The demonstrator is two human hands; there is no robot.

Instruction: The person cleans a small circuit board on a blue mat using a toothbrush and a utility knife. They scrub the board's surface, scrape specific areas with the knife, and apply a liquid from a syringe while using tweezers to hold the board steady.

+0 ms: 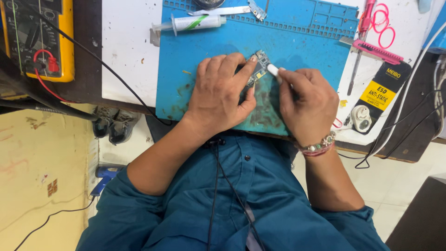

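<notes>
A small circuit board (260, 65) lies on a blue work mat (306, 42). My left hand (220, 93) presses down on it, fingers spread over its lower part, the forefinger reaching its top edge. My right hand (306, 104) pinches a small white tool (273, 70) whose rounded tip touches the board's right side. A beaded bracelet (318, 148) circles my right wrist.
A syringe of paste (195, 22) and metal tweezers (223, 11) lie at the mat's far edge. A yellow multimeter (39, 39) with red and black leads sits at the left. A pink-handled tool (376, 51), pink rubber bands (383, 23) and a black and yellow brush (383, 90) lie to the right.
</notes>
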